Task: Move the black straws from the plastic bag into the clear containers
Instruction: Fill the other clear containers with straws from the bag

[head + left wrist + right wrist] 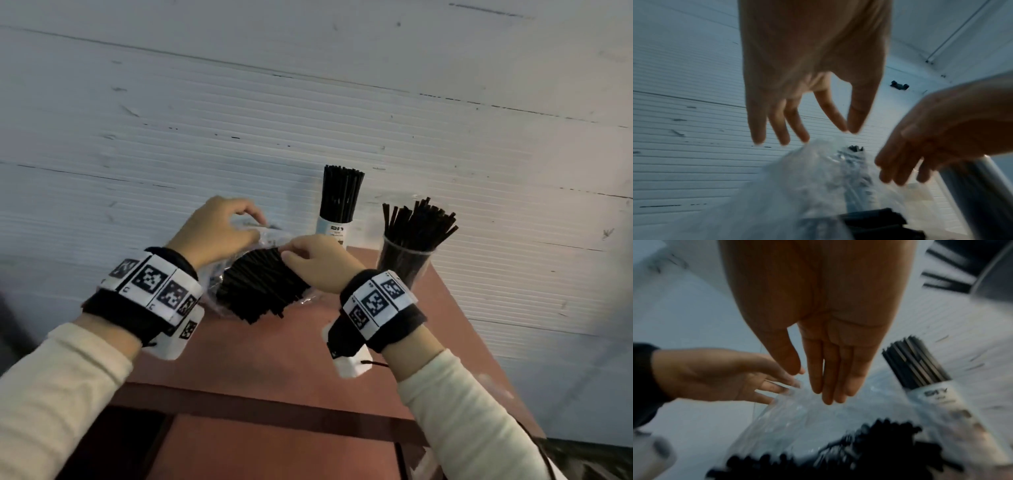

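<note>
A clear plastic bag (214, 274) holding a bundle of black straws (260, 287) lies on the red-brown table (274, 363). My left hand (253, 224) is at the bag's far edge. In the left wrist view its thumb and index tips (847, 131) meet in a pinch just above the crinkled bag (807, 178). My right hand (291, 255) hovers over the straw ends with straight fingers (828, 391) above the bag (797, 415), holding nothing. A tall labelled container (334, 233) and a clear cup (404, 267) both stand full of straws at the table's far end.
The table is narrow; the cup stands near its right edge and the labelled container (937, 395) at its far edge. A white ribbed surface (308, 102) lies beyond. A lower shelf of the same red-brown colour (274, 452) shows beneath the near edge.
</note>
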`<control>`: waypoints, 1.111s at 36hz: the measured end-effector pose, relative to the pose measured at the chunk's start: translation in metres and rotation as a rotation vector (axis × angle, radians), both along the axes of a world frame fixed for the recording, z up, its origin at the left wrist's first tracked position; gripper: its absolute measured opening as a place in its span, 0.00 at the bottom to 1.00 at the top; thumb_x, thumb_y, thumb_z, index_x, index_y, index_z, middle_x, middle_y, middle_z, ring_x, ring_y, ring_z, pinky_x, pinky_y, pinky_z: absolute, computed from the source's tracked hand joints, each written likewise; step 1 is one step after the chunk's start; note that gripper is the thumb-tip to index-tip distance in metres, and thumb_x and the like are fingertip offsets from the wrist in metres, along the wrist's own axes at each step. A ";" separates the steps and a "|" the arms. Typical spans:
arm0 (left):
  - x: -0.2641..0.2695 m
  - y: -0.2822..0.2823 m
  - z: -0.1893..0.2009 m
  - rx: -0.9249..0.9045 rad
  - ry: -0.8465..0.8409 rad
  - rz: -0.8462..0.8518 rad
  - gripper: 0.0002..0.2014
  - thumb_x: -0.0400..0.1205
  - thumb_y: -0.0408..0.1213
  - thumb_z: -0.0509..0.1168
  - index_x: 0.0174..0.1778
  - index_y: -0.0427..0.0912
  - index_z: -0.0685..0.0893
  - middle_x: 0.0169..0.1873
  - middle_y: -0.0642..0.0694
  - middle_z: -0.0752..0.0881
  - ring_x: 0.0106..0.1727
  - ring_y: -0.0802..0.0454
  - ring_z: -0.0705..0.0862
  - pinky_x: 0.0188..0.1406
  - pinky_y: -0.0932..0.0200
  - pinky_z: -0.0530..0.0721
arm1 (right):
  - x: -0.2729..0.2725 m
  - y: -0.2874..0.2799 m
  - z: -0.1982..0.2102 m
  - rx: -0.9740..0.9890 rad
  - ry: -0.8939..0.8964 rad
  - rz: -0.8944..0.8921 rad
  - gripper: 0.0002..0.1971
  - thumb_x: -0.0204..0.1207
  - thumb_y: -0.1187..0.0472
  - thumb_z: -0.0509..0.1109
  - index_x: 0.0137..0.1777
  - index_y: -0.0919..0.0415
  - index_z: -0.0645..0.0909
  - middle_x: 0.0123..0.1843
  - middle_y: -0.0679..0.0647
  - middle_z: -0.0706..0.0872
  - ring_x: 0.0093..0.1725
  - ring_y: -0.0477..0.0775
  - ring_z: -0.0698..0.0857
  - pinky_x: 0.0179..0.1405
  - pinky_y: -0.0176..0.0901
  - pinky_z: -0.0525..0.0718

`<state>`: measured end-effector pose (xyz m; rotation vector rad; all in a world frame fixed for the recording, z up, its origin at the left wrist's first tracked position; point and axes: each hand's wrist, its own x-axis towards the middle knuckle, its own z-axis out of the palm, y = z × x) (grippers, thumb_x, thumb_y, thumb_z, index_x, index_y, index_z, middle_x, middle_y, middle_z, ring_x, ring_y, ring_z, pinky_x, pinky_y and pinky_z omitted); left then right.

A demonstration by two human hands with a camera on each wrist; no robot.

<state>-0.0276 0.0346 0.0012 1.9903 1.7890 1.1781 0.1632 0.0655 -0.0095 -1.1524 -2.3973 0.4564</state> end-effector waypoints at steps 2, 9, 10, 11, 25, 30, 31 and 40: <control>-0.014 0.001 -0.002 -0.161 0.063 -0.085 0.11 0.76 0.42 0.73 0.54 0.57 0.87 0.67 0.51 0.83 0.72 0.52 0.77 0.64 0.56 0.72 | -0.017 0.003 -0.006 -0.030 -0.150 0.002 0.18 0.83 0.52 0.59 0.52 0.63 0.86 0.46 0.57 0.89 0.47 0.57 0.85 0.47 0.46 0.82; -0.029 0.003 -0.012 -0.211 0.112 -0.135 0.25 0.80 0.24 0.63 0.61 0.62 0.83 0.70 0.51 0.81 0.72 0.49 0.78 0.56 0.59 0.79 | -0.057 0.008 -0.014 -0.067 -0.369 0.018 0.19 0.87 0.51 0.55 0.70 0.59 0.78 0.66 0.60 0.83 0.65 0.60 0.80 0.62 0.44 0.73; -0.032 0.003 -0.012 -0.189 0.098 -0.117 0.25 0.79 0.24 0.63 0.61 0.62 0.84 0.67 0.51 0.82 0.69 0.50 0.80 0.58 0.56 0.80 | -0.063 0.009 -0.017 -0.071 -0.377 0.016 0.20 0.86 0.50 0.57 0.73 0.57 0.76 0.70 0.58 0.81 0.69 0.59 0.78 0.66 0.45 0.72; -0.031 0.003 -0.012 -0.164 0.084 -0.106 0.25 0.79 0.25 0.63 0.61 0.62 0.85 0.65 0.53 0.83 0.67 0.51 0.81 0.59 0.54 0.81 | -0.065 0.012 -0.019 -0.068 -0.391 0.004 0.22 0.85 0.47 0.58 0.74 0.56 0.74 0.72 0.58 0.80 0.71 0.59 0.77 0.68 0.47 0.71; -0.033 0.004 -0.009 -0.059 0.025 -0.059 0.29 0.77 0.21 0.63 0.54 0.67 0.85 0.67 0.52 0.82 0.68 0.56 0.79 0.55 0.53 0.85 | -0.079 0.015 -0.020 -0.025 -0.498 0.100 0.23 0.83 0.55 0.63 0.78 0.51 0.70 0.79 0.54 0.70 0.79 0.59 0.67 0.76 0.51 0.63; -0.035 0.000 -0.011 -0.159 0.054 -0.117 0.26 0.79 0.23 0.64 0.62 0.62 0.84 0.71 0.50 0.80 0.73 0.52 0.76 0.62 0.57 0.76 | -0.077 0.015 -0.026 -0.096 -0.394 0.057 0.22 0.78 0.66 0.67 0.72 0.54 0.78 0.69 0.55 0.81 0.70 0.57 0.78 0.67 0.44 0.74; -0.035 -0.001 -0.013 -0.177 0.058 -0.128 0.26 0.79 0.24 0.64 0.63 0.62 0.83 0.73 0.49 0.79 0.74 0.51 0.76 0.62 0.58 0.75 | -0.077 0.015 -0.027 -0.103 -0.390 0.048 0.21 0.78 0.67 0.67 0.70 0.55 0.80 0.68 0.56 0.82 0.69 0.57 0.79 0.65 0.42 0.74; -0.036 -0.002 -0.013 -0.155 0.054 -0.150 0.24 0.82 0.26 0.64 0.67 0.59 0.83 0.72 0.51 0.80 0.74 0.53 0.75 0.61 0.59 0.75 | -0.068 0.011 -0.011 -0.074 -0.381 0.017 0.15 0.76 0.66 0.67 0.61 0.53 0.83 0.54 0.49 0.82 0.60 0.54 0.82 0.48 0.38 0.76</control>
